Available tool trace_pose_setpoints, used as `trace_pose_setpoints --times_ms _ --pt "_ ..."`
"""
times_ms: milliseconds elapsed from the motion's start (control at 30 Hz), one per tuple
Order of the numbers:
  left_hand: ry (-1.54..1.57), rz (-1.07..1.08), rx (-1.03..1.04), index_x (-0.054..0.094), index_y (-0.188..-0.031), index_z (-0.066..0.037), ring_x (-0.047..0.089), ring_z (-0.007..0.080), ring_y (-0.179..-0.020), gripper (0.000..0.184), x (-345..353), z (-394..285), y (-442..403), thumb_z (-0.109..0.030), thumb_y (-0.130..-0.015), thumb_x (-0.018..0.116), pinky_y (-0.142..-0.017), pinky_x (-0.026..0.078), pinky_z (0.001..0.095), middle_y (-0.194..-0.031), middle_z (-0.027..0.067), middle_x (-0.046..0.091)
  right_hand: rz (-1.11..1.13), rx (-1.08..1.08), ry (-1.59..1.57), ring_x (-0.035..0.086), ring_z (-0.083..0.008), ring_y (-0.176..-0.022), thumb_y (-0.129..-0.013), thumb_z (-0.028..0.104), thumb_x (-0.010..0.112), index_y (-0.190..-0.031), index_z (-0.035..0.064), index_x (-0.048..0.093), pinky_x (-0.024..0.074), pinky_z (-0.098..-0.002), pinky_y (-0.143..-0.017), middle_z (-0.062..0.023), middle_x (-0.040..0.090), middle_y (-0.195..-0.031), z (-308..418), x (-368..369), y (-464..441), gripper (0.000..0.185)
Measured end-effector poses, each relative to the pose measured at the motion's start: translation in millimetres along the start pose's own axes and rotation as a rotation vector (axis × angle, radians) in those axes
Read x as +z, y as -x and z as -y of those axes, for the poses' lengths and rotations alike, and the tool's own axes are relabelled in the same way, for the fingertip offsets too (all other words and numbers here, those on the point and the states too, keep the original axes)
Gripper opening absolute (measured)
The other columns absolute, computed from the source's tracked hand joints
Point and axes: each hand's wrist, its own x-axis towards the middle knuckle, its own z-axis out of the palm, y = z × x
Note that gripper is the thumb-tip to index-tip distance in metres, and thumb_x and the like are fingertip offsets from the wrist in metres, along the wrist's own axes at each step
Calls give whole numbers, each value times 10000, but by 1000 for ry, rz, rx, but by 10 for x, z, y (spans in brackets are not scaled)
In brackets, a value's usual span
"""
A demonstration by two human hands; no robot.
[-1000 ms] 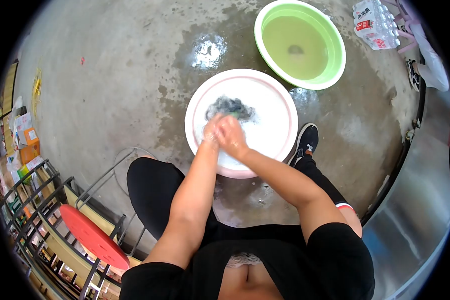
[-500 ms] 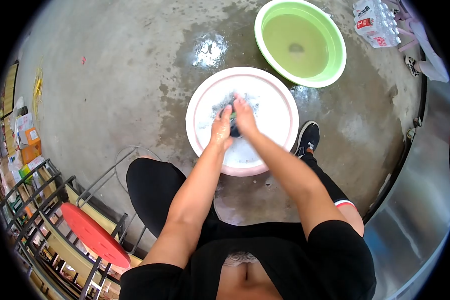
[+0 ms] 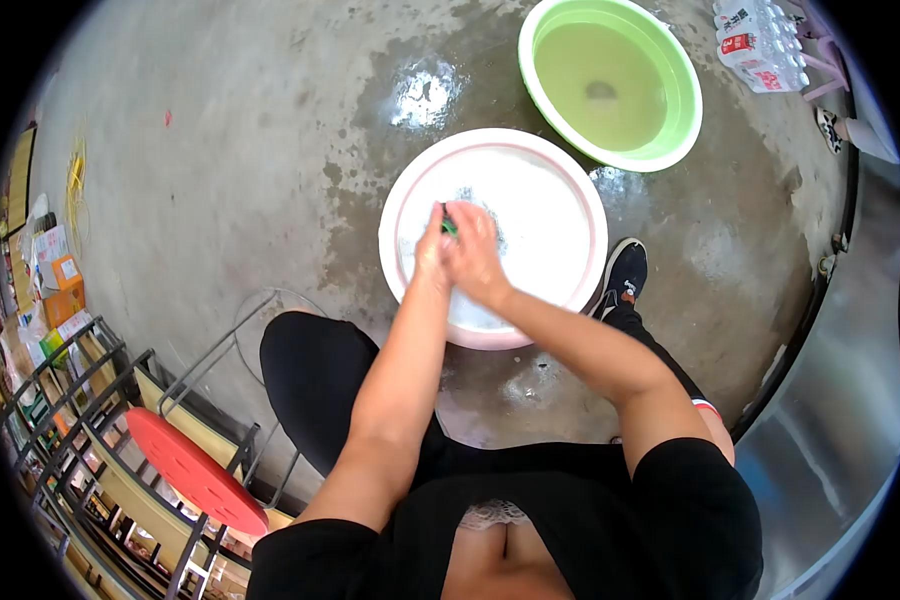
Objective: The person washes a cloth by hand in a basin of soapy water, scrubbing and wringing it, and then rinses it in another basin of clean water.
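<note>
Your grey concrete floor point(image 3: 240, 180) lies wet and darkly patched around the pink-ringed white basin point(image 3: 390, 240); a green basin point(image 3: 679, 100) of murky water stands just beyond, with a pack of bottles point(image 3: 760, 48) farther right. Your left hand point(image 3: 431, 252) and right hand point(image 3: 476, 255) press together over the white basin, closed around a dark-and-green piece point(image 3: 449, 226) — mostly hidden and blurred, its bright green part showing between them.
</note>
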Motion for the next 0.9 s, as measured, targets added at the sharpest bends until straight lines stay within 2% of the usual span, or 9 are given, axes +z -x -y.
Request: trace_pose_setpoints --times_ms 167,233,433,700,733,767,800,867,900 --pt "6 -27 -6 516 -1030 -22 554 247 -922 400 39 26 -48 -397 -896 478 -813 476 384 -982 138 552 132 -210 189 407 -384 -1008 -856 420 460 -1102 47 477 335 -491 -884 -198 432 -1086 -279 -136 42 447" --pt "-67 -68 33 512 -1049 -15 555 250 -922 384 73 87 -46 -369 -907 469 -814 476 389 -981 140 551 211 -138 182 425 -394 -989 -751 248 583 -1122 87 459 414 -472 -798 -204 437 -1083 -325 -222 47 423" --pt "-407 -171 206 484 -1152 13 556 250 -932 372 114 163 -42 -269 -917 426 -788 465 344 -1041 176 549 299 388 -20 538 -445 -792 -876 273 417 -1124 -12 407 448 -466 -696 -230 569 -833 -269 -246 -121 378" --pt "-282 -98 96 427 -1221 14 527 232 -990 495 31 179 -17 -345 -889 506 -845 430 332 -1118 125 528 327 1068 -721 590 -192 -697 -907 395 422 -861 -16 577 468 -343 -667 -90 613 -775 -904 -284 -391 442" --pt "-373 -303 154 432 -1231 -12 525 230 -1014 515 129 140 64 -368 -873 533 -876 418 357 -1152 112 522 340 1041 -685 600 -266 -683 -892 428 443 -933 4 554 479 -398 -700 -131 620 -778 -1005 -319 -392 440" --pt "-255 -58 128 430 -1243 -38 507 239 -1062 485 -175 116 -103 -335 -874 534 -908 400 392 -1189 113 508 343 1040 -684 600 -266 -683 -892 428 443 -933 4 554 479 -398 -700 -131 620 -778 -990 -280 -335 440" --pt "-205 -106 125 432 -1245 -49 496 246 -1080 469 -448 151 -244 -327 -877 522 -919 393 400 -1200 109 503 333 879 -210 595 -315 -735 -876 417 471 -997 18 533 468 -437 -733 -168 613 -812 -922 -223 -233 421" --pt "-160 -148 120 434 -1247 -60 485 253 -1098 455 -518 181 -300 -319 -881 510 -930 385 408 -1212 104 498 183 91 562 543 -409 -931 -823 366 561 -1166 56 462 425 -486 -826 -253 579 -924 -1102 -7 186 473" --pt "-110 -197 49 436 -1248 -70 482 257 -1101 446 -423 183 -212 -320 -884 496 -935 381 416 -1212 99 499 314 0 605 514 -391 -1001 -793 257 599 -1199 50 448 417 -441 -852 -261 557 -1004 -1072 -61 232 479"
